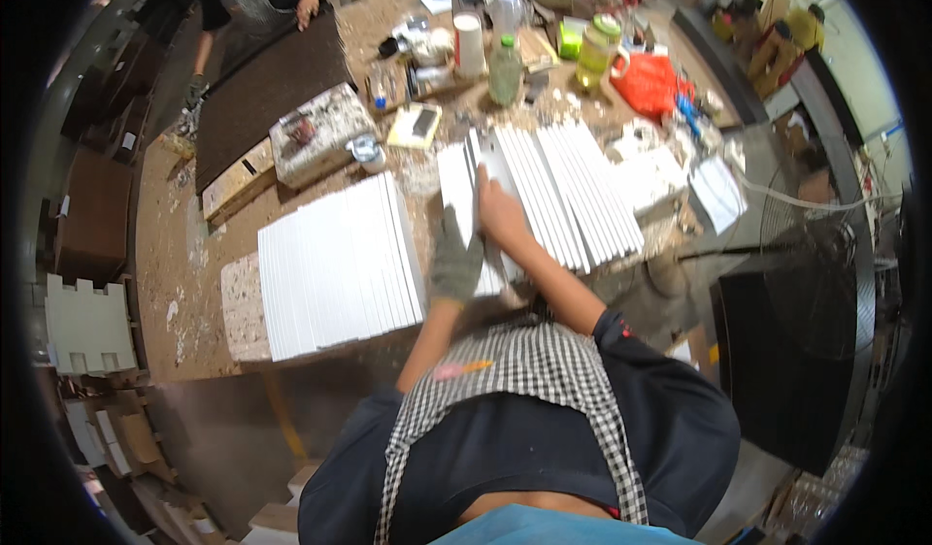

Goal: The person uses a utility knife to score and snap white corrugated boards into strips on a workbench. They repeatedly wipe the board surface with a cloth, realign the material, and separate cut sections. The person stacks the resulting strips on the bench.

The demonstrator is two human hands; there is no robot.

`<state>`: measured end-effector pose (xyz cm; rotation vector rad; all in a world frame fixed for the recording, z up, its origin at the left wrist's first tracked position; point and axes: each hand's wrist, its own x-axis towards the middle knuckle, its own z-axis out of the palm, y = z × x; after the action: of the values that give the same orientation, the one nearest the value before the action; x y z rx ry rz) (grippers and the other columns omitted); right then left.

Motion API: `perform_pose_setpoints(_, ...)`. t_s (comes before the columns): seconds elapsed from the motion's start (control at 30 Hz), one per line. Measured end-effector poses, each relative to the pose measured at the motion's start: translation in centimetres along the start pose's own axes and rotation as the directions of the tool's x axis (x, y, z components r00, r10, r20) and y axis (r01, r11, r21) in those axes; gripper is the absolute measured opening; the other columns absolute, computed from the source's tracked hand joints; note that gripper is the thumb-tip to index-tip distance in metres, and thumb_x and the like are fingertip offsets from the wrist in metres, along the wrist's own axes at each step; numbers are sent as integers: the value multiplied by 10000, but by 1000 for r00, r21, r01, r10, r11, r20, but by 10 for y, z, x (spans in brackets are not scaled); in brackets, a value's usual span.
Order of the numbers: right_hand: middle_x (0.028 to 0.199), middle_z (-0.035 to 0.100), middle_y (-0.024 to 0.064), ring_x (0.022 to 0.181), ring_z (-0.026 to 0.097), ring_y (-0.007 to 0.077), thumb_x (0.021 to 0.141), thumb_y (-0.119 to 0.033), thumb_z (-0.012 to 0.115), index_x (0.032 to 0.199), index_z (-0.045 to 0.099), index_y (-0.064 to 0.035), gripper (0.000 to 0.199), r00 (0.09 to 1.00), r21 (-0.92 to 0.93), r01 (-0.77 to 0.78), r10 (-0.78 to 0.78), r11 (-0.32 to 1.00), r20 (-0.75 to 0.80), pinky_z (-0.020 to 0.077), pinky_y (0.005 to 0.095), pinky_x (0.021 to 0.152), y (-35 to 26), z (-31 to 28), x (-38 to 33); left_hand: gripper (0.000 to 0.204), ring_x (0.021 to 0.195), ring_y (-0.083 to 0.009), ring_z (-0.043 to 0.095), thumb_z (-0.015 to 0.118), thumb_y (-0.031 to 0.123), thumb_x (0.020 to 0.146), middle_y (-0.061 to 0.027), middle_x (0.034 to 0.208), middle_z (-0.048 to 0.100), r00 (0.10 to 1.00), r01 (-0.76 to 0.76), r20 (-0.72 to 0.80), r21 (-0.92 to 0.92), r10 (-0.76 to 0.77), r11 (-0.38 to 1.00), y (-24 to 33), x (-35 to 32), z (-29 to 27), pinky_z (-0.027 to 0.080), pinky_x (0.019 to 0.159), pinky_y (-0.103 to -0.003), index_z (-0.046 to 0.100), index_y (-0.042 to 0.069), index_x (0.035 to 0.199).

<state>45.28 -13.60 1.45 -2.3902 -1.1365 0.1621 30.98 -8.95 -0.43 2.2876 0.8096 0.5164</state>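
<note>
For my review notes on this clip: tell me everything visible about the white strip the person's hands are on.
The white strip is a long, flat, narrow slat, matte white like painted wood or board. It lies on the dusty workbench between two stacks of similar white slats, running away from the person. The gloved left hand rests on its near part; the bare right hand presses beside it, apparently on a greyish piece against it. Its near end is hidden by the hands.

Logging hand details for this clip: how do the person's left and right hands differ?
The left hand wears a grey glove; the right hand is bare. The left hand lies on the near end of the white strip; the right hand rests farther up, holding a flat grey tool. Both rest on the white strips between the two stacks.
</note>
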Motion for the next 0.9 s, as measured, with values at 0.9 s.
perform_pose_setpoints(0.9, 1430, 545, 199, 1388, 449, 390, 1032, -278, 551, 1410, 586, -56, 440, 968, -172, 90, -127, 981, -217, 314, 583, 1150, 31, 13, 7, 801, 1514, -407, 350, 619, 359, 1023, -249, 1651, 322, 980, 176, 142, -309, -138, 935, 3, -25, -1, 312, 1234, -471, 219, 41, 1640)
